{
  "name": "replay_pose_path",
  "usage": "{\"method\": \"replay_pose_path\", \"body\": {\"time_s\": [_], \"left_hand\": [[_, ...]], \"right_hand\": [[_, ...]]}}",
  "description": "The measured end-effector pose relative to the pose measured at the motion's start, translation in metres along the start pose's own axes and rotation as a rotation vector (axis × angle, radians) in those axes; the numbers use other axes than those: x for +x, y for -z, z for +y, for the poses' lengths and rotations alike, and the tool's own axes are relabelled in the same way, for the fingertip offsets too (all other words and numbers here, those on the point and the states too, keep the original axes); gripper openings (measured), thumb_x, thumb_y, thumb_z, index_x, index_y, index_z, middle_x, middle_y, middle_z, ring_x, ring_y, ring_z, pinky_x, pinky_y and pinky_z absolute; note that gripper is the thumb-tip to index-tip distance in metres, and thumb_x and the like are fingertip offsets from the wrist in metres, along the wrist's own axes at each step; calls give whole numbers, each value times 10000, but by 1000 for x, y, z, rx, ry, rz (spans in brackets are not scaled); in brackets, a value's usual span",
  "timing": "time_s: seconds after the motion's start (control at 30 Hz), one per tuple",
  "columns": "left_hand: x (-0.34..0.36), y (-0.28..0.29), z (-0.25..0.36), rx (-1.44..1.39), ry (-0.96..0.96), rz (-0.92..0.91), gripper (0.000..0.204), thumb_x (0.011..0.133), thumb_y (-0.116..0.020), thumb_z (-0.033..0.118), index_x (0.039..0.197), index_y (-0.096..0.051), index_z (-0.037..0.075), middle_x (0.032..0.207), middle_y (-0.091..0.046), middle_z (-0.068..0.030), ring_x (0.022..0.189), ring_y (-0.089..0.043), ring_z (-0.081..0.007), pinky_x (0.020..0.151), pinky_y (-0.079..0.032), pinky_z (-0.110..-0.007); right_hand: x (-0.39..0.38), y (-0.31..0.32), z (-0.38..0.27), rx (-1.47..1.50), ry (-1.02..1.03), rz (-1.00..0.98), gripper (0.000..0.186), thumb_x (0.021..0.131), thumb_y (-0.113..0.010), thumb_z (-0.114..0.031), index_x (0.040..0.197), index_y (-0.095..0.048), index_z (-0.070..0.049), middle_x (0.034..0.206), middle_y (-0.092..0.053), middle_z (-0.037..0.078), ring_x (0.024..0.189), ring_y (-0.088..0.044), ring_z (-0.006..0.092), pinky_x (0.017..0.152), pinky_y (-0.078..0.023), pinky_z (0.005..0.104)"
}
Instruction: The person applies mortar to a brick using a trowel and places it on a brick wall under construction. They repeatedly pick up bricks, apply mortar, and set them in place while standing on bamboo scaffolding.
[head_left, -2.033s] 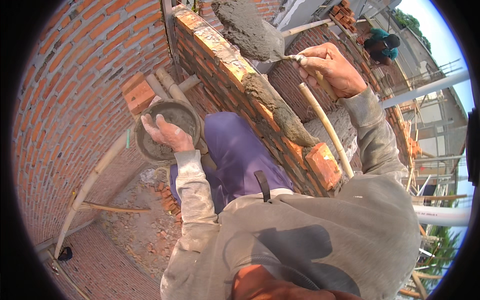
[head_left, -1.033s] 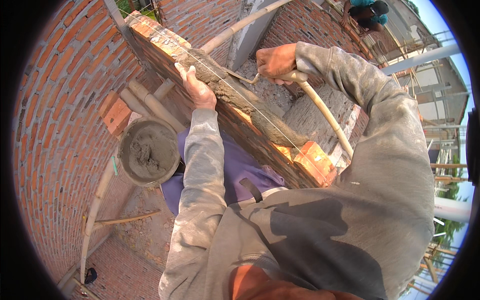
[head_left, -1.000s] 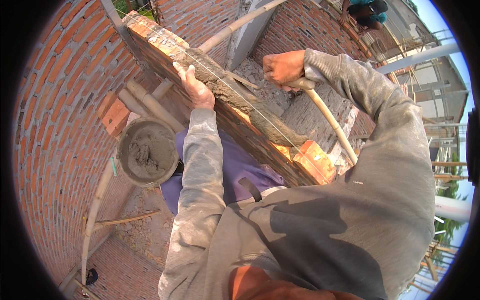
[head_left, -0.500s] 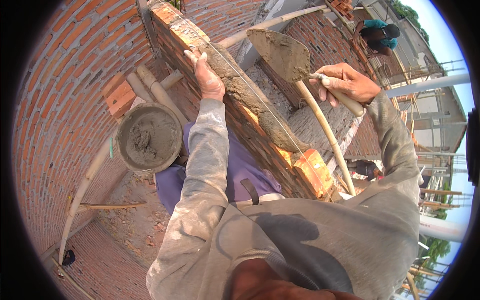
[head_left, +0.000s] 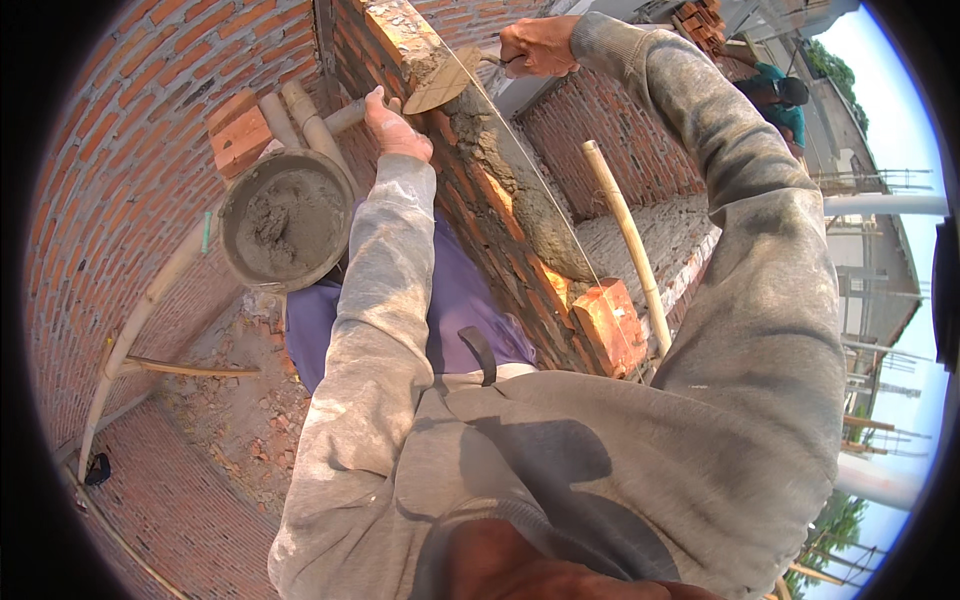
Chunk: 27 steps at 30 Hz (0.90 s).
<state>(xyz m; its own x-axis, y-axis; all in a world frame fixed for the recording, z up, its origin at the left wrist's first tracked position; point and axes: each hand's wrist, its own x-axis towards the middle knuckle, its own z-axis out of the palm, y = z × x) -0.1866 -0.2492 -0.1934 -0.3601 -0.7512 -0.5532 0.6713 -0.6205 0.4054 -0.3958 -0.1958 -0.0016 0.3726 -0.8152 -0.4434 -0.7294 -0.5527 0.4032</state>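
Observation:
My right hand [head_left: 540, 47] is closed round the handle of a trowel [head_left: 446, 82] at the far part of a low brick wall [head_left: 470, 215]. The trowel's mortar-smeared blade is tilted across the wall top, at the far end of a grey mortar bed [head_left: 530, 200]. Close beside the blade, against the wall's left side, my left hand [head_left: 398, 130] is empty with its fingers apart. A taut string [head_left: 540, 178] runs along the wall above the mortar. One orange brick [head_left: 610, 325] sits at the near end of the bed.
A round bucket [head_left: 232, 240] of wet mortar stands left of my left forearm. Behind it are stacked bricks [head_left: 240, 135] and bamboo poles [head_left: 312, 120]. Another bamboo pole [head_left: 630, 240] rises right of the wall. A co-worker [head_left: 778, 100] bends at the far right.
My right hand has swung the trowel left and away from me, down onto the wall top. My left hand has shifted slightly left and farther away. The view has shifted a little.

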Motion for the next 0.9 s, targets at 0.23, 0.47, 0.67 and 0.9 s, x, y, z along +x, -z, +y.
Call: {"method": "replay_pose_path", "body": {"time_s": [0.23,0.47,0.67,0.9], "left_hand": [[-48,7,-30,-8,155,-207,695,948,-634,515,1450,-498,55,1480,-510,-122,1399,-479,-321,1210,-367,-547],[-71,20,-40,231,135,-192,893,927,-655,560,1597,-390,34,1589,-418,-155,1494,-384,-333,1270,-247,-540],[-63,27,-42,276,228,-200,1067,873,-695,588,1680,-251,49,1690,-267,-155,1562,-250,-345,1299,-116,-534],[-87,25,-35,392,270,-69,897,904,-656,568,1627,-381,114,1737,-228,-136,1555,-297,-314,1231,-194,-653]], "right_hand": [[-104,10,-70,69,202,-213,213,1054,-648,-210,945,-666,-27,787,-620,117,782,-694,275,769,-556,444],[-190,19,-139,677,-304,-337,203,1008,-723,-202,944,-715,-9,785,-684,181,854,-715,376,807,-558,504],[-236,18,-167,768,-357,-345,252,948,-678,-179,813,-639,31,711,-669,215,725,-716,413,673,-564,527],[-259,22,-183,811,-425,-469,222,910,-671,-151,820,-625,47,674,-628,196,691,-687,389,681,-553,528]]}}
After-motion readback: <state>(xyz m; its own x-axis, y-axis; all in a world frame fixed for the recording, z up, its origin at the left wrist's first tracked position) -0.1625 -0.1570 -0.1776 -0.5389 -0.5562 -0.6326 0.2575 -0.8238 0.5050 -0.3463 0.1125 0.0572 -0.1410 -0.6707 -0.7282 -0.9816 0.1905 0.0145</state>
